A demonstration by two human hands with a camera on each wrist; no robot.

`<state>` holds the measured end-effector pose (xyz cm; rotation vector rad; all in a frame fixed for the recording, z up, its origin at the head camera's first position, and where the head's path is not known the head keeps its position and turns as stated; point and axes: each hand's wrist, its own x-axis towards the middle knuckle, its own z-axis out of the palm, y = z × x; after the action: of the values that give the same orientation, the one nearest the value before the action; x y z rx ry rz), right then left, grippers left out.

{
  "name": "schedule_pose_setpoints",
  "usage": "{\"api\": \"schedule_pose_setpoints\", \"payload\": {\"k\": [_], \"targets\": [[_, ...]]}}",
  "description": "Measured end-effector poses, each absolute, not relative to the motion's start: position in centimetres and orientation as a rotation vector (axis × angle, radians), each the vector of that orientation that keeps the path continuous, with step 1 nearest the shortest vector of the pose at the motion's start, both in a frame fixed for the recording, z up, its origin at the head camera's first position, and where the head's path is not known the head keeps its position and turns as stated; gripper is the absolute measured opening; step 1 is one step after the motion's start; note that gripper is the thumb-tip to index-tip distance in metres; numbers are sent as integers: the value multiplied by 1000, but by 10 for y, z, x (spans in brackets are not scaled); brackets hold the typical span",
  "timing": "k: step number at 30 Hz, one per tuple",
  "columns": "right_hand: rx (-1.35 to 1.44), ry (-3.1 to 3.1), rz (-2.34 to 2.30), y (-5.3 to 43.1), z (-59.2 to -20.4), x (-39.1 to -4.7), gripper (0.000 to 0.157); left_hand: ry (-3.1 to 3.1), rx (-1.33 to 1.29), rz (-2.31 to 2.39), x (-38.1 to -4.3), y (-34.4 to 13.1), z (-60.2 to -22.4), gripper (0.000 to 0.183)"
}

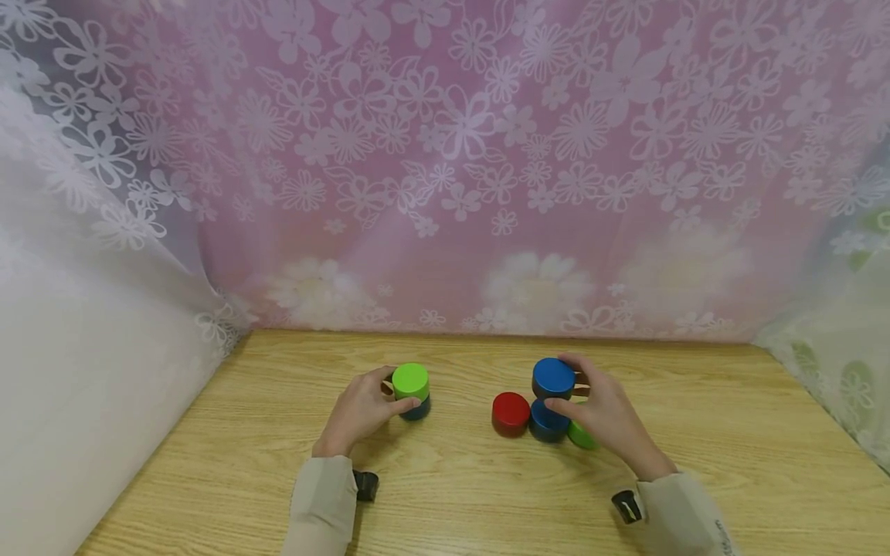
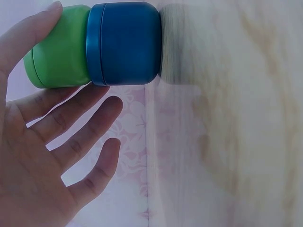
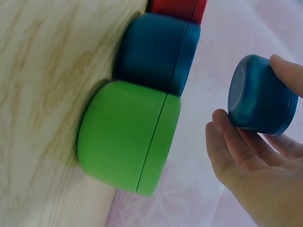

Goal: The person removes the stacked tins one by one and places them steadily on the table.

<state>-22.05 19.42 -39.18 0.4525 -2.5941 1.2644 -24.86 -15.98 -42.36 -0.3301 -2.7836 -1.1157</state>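
Note:
On the left, a green round lidded tin (image 1: 410, 378) sits on top of a blue tin (image 1: 416, 411) that stands on the table. My left hand (image 1: 358, 409) grips the green one between thumb and fingers; both tins line up in the left wrist view. With my right hand (image 1: 615, 413) I hold another blue tin (image 3: 260, 97) in the air, pinched by thumb and fingertips. Below it, a red tin (image 1: 511, 415), a blue tin (image 1: 548, 425) and a green tin (image 3: 125, 137) form a row on the table. The hand partly covers that green tin in the head view.
The wooden table (image 1: 445, 494) has light grain. A pink flowered curtain (image 1: 445, 232) hangs along its back edge, with pale cloth (image 1: 83, 347) at the left side. Dark straps (image 1: 365, 486) show at the wrists.

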Motion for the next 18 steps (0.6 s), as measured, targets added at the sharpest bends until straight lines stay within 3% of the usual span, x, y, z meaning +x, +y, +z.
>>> {"api": "schedule_pose_setpoints", "payload": {"k": [18], "targets": [[475,-2590,1226,215,-394,-218,64,-2778,-336,-1130,-248,-159,-423,60]]}}
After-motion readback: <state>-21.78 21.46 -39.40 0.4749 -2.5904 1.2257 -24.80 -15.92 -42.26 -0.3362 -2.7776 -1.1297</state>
